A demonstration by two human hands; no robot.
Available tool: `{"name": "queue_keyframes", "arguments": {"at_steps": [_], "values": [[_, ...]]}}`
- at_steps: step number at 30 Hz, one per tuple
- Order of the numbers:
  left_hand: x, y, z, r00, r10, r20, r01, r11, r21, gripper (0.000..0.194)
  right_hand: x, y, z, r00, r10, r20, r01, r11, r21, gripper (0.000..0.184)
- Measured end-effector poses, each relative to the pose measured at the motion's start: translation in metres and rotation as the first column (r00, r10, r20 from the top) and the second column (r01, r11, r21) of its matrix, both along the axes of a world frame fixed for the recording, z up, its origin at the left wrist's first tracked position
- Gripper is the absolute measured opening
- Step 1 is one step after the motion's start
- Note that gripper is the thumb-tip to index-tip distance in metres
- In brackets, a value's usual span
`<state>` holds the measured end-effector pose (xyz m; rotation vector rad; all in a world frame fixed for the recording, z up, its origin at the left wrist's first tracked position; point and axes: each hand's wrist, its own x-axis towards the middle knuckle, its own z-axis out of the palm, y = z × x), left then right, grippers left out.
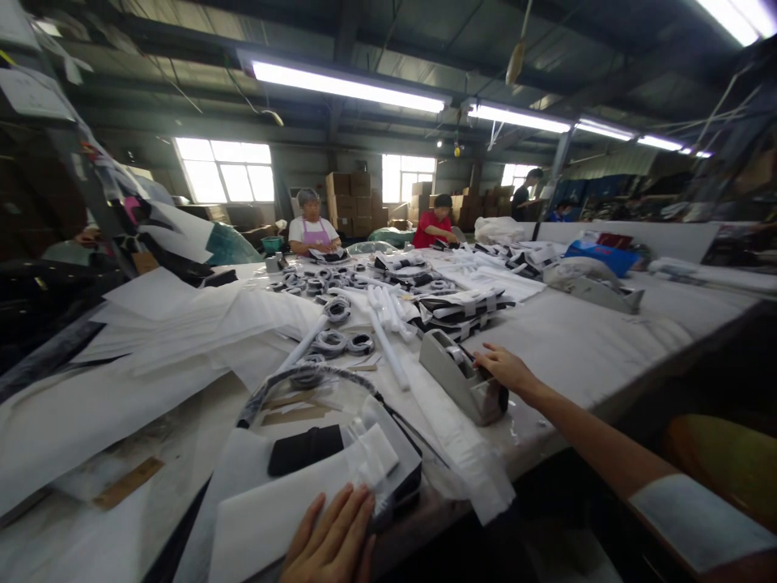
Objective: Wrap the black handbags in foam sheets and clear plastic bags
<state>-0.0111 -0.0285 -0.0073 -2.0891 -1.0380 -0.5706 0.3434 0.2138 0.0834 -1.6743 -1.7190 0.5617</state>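
Observation:
My left hand [333, 536] lies with fingers stretched out on a white foam sheet [297, 506]. Under and around that sheet is a black bag [408, 478], partly covered in clear wrap, with a long curved handle [316, 371] rising behind it. A black patch [307, 449] shows beside the sheet. My right hand [507, 371] reaches to a grey tape dispenser [452, 380], its fingers bent at the dispenser's top near the roll. Whatever its fingertips pinch is too small to make out.
Loose white sheets [200, 320] spread across the left. Coiled grey straps [333, 342], white foam tubes [388, 348] and stacked wrapped bags [464, 312] lie ahead. Another tape dispenser [595, 283] stands at right. Across the table, one person [312, 231] and another person [434, 223] work.

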Motion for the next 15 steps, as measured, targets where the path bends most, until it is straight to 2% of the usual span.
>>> {"name": "queue_keyframes", "arguments": {"at_steps": [4, 7, 11, 15], "values": [[-0.003, 0.003, -0.002, 1.000, 0.001, -0.018, -0.001, 1.000, 0.020, 0.034, -0.010, -0.003, -0.003, 0.989, 0.007, -0.147, -0.031, 0.986, -0.161, 0.025], [-0.004, 0.005, -0.003, 0.998, -0.005, -0.060, 0.008, 0.999, 0.047, 0.032, -0.014, -0.005, -0.001, 0.960, -0.007, -0.280, -0.054, 0.976, -0.209, 0.030], [-0.005, 0.007, -0.003, 0.996, -0.015, -0.088, 0.021, 0.997, 0.070, 0.031, -0.012, -0.012, 0.011, 0.900, 0.005, -0.435, -0.074, 0.987, -0.143, 0.031], [-0.008, 0.010, -0.003, 0.997, -0.030, -0.076, 0.036, 0.997, 0.074, 0.030, -0.003, -0.033, 0.023, 0.842, 0.081, -0.534, -0.139, 0.988, -0.068, 0.033]]}}
